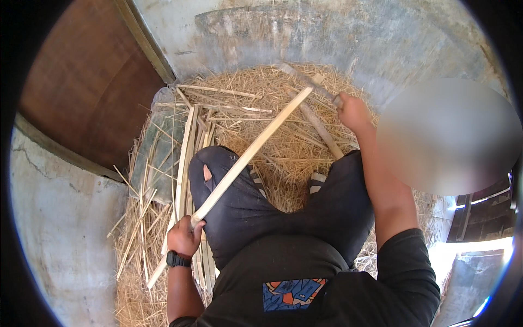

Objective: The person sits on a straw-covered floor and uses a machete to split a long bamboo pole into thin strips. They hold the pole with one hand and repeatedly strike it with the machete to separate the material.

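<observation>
My left hand (186,237), with a dark watch on its wrist, is closed around the near end of a long pale wooden strip (256,147). The strip slants up over my left thigh, its far end above the straw. My right hand (355,113) grips a large knife (306,82), whose handle is mostly hidden in my fingers. Its grey blade points left and crosses the strip close to the far end; I cannot tell whether they touch. Below them, a round stick (318,124) runs from the straw toward my right knee.
Straw (250,82) covers the floor around my feet. Beside my left leg lie several pale strips (185,163) and a greenish sack (159,147). Ahead stands a stained wall (327,32), with a brown panel (92,82) at left. A blurred round patch (449,136) hides part of the right side.
</observation>
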Available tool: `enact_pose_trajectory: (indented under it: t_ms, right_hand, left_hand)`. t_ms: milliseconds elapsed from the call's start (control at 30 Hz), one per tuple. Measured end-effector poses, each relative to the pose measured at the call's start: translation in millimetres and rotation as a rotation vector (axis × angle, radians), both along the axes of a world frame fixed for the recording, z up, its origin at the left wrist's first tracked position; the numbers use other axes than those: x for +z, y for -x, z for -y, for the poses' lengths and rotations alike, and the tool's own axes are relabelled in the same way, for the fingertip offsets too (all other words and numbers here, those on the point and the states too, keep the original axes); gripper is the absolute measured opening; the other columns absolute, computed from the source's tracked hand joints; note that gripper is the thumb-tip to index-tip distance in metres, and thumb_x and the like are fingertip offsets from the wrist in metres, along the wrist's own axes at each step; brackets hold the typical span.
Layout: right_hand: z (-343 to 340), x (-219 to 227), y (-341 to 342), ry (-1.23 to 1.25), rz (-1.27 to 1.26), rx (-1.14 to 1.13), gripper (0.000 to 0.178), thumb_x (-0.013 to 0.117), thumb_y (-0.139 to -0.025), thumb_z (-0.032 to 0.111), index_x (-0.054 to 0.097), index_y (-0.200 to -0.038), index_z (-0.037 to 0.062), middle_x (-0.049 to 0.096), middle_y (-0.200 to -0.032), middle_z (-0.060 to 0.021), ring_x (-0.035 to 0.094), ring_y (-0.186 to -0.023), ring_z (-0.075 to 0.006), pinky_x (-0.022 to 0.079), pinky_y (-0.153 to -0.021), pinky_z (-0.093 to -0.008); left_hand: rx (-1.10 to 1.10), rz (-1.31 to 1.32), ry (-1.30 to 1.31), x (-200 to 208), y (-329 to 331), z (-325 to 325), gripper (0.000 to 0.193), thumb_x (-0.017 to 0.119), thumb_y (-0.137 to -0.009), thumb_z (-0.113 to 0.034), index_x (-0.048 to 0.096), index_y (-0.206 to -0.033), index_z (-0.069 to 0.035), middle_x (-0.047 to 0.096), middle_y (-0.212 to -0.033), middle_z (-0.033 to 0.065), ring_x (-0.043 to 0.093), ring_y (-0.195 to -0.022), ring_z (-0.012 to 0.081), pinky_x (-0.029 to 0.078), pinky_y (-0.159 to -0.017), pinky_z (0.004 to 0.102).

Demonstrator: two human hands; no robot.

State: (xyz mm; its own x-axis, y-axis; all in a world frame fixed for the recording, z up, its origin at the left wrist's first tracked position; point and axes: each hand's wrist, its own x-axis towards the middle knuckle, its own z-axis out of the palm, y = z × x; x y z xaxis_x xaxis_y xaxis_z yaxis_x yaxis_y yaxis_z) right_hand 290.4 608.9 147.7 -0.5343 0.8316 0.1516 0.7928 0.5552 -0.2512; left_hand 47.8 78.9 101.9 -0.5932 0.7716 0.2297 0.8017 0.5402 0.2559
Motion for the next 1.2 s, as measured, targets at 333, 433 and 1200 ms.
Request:
enact_pose_trajectory:
  t_ms: [333,433,1200]
  right_hand:
    - [-18,-9,-26,0.045,-0.077,-0.194,0.050,0.069,-0.087,0.024,0.062,-0.134,0.0083,0.071,-0.118,-0.0229,0.067,-0.111,-0.0402,0.053,-0.095,-0.0489]
    - [-17,-7,-22,0.065,-0.201,-0.285,0.050,0.069,-0.087,0.025,0.062,-0.134,0.0105,0.071,-0.117,-0.0229,0.067,-0.110,-0.0398,0.053,-0.093,-0.0490]
    - [10,13,-4,-0.164,0.032,0.120,0.025,0.068,-0.087,0.014,0.061,-0.111,0.0107,0.071,-0.093,-0.0157,0.070,-0.091,-0.0366,0.056,-0.077,-0.0492]
  left_hand:
    - [0.031,0.117,-0.034,-19,-2,6,0.037,0.077,-0.089,-0.039,0.065,-0.098,-0.006,0.067,-0.076,0.0214,0.066,-0.069,0.0448,0.051,-0.059,0.0517]
    - [0.022,0.117,-0.021,-20,0,5,0.038,0.076,-0.089,-0.040,0.064,-0.098,-0.005,0.067,-0.076,0.0218,0.065,-0.069,0.0454,0.051,-0.060,0.0520]
    - [0.004,0.017,0.015,-9,-1,6,0.038,0.077,-0.089,-0.040,0.064,-0.098,-0.005,0.066,-0.075,0.0195,0.065,-0.068,0.0429,0.052,-0.059,0.0497]
